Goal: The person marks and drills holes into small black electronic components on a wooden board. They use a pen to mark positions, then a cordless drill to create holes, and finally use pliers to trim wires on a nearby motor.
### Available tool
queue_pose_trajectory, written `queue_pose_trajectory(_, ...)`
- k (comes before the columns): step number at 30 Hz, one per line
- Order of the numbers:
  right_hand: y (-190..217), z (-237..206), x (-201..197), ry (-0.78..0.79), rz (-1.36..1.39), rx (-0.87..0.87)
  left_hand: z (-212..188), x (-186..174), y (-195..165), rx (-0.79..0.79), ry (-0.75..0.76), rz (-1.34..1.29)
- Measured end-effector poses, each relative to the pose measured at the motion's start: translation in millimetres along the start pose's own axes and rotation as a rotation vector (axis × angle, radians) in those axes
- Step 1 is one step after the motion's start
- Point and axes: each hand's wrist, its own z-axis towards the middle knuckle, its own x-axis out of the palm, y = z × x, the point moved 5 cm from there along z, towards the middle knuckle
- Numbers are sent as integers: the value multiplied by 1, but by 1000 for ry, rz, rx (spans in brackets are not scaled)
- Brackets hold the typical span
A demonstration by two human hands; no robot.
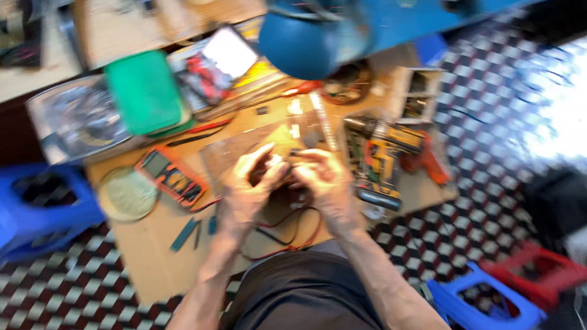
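Note:
The picture is motion-blurred. My left hand (250, 183) and my right hand (322, 179) meet over the middle of a low wooden board (151, 258), fingers curled around one small pale part (277, 164) between them. What the part is cannot be made out. Red and black wires (290, 234) loop on the board just below my hands. An orange multimeter (171, 176) lies to the left of my left hand. A yellow and black cordless drill (383, 146) lies to the right of my right hand.
A green box (143, 91) and a clear plastic tray (78, 119) sit at the back left. A round lid (127, 194) lies near the multimeter. Blue stools (21, 209) (491, 312) and a red stool (543, 271) stand on the checkered floor. A blue lamp shade (299, 43) hangs above.

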Motion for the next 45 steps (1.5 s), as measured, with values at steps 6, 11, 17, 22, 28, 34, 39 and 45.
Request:
queue_pose_trajectory(6, 17, -12, -4, -12, -105, 24, 4, 13, 3, -233, 187, -346)
queue_pose_trajectory(11, 17, -37, -89, -330, -299, 90, 9, 29, -3, -354, 179, -676)
queue_pose_trajectory(17, 7, -42, -187, -467, -253, 91, -4, 22, -9, -326, 89, -721)
queue_pose_trajectory(22, -16, 4, -187, -265, -552, 249, -15, 11, 0, -279, -193, -713)
queue_pose_trajectory(28, -83, 29, -96, 393, -1144, 46, -39, 8, 12, -296, -369, -804)
queue_pose_trajectory(34, -97, 8, -67, 539, -1011, -29, -56, 11, 9, -378, -345, -853)
queue_pose_trajectory(39, -100, 18, -88, 419, -1076, 182, -50, 10, 8, -330, -359, -894)
queue_pose_trajectory(45, -133, 45, -34, 231, -1133, -103, -43, 7, 4, -320, -365, -1000)
